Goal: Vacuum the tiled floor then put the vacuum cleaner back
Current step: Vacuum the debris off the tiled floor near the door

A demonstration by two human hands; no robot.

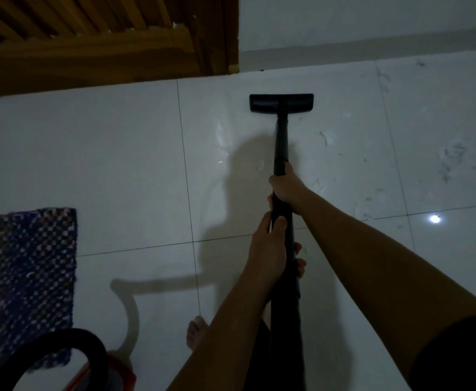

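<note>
Right hand (286, 187) grips the wand (281, 142) nearer the nozzle (281, 103); left hand (269, 246) grips it closer to the body, fingers of both curled round the tube. Nozzle sits flat on the floor (118, 165), near the wall (372, 21) and right of the door (90, 52). Step, as judged: vacuuming. Keep nozzle flat, use slow overlapping strokes, work right toward the grey flecks, and keep the hose (61, 342) off the mat (25, 277). Dim light: flecks may be dirt or tile marbling, cannot tell. Cleaner body (118, 371) is cut off at bottom edge; hose-to-wand join is hidden behind the arms.
</note>
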